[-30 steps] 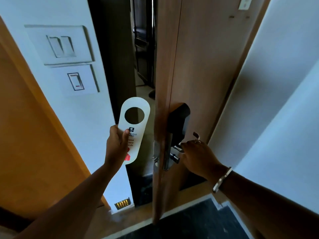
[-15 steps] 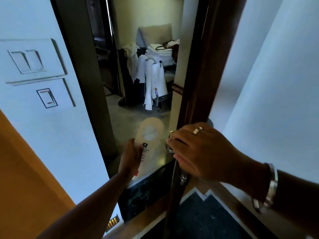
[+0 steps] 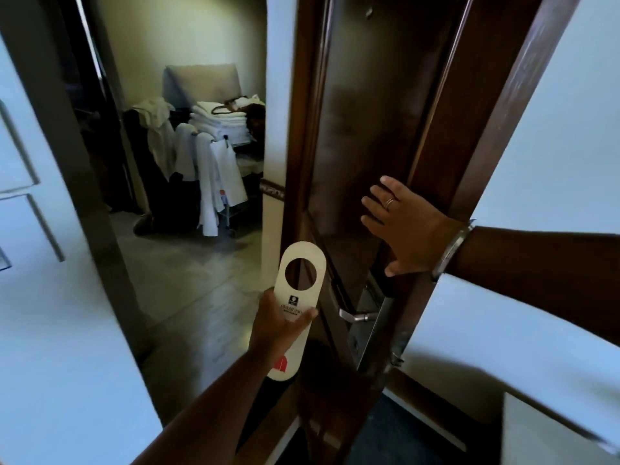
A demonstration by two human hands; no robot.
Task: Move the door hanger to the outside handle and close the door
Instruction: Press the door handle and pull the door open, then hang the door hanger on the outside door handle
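My left hand (image 3: 277, 333) grips a white door hanger (image 3: 300, 297) around its middle, round hole at the top, red mark at the bottom. The hanger is upright in the doorway, just left of the door's edge. The dark brown wooden door (image 3: 352, 129) stands open, swung inward. A silver lever handle (image 3: 354, 317) on a metal lock plate sticks out a short way right of the hanger. My right hand (image 3: 399, 226) rests flat with fingers spread on the door panel above the handle, a ring on one finger and a bracelet at the wrist.
Through the doorway stands a housekeeping cart (image 3: 214, 162) with folded white towels and hanging linens on a grey tiled corridor floor (image 3: 188, 290). White walls (image 3: 60, 330) flank the opening, with switch plates at the far left edge. A dark door frame (image 3: 503, 95) runs up the right.
The door has swung further open. My right hand left the handle and now presses flat on the door panel. My left hand brought the hanger toward the lever.
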